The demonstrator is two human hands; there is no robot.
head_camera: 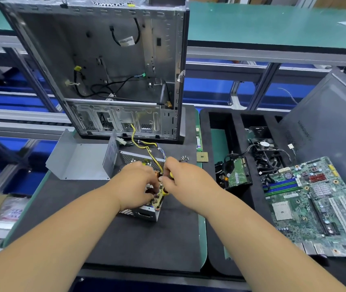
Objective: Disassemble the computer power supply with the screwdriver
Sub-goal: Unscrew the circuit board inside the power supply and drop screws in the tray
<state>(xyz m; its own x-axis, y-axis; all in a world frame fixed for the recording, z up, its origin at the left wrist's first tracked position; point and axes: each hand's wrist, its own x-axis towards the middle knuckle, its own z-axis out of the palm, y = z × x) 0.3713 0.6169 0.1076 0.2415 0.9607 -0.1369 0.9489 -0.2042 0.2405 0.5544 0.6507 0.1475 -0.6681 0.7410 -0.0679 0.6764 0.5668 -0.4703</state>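
Observation:
The power supply point(144, 213) lies open on the black mat, its circuit board and copper coils exposed. Its removed grey metal cover point(77, 160) rests just behind it to the left. Yellow and black cables point(141, 142) run from the unit back toward the computer case. My left hand point(138, 184) reaches into the unit, fingers curled on the board's parts. My right hand point(180, 180) is closed around the yellow-handled screwdriver point(165, 192), which points down into the unit. The screwdriver tip is hidden by my fingers.
An emptied computer case point(104, 66) stands upright behind the unit. Several loose screws point(184, 158) and a CPU chip point(202, 157) lie right of it. A black foam tray point(237, 123) at right holds a hard drive point(238, 175), a fan point(265, 148) and a motherboard point(319, 205).

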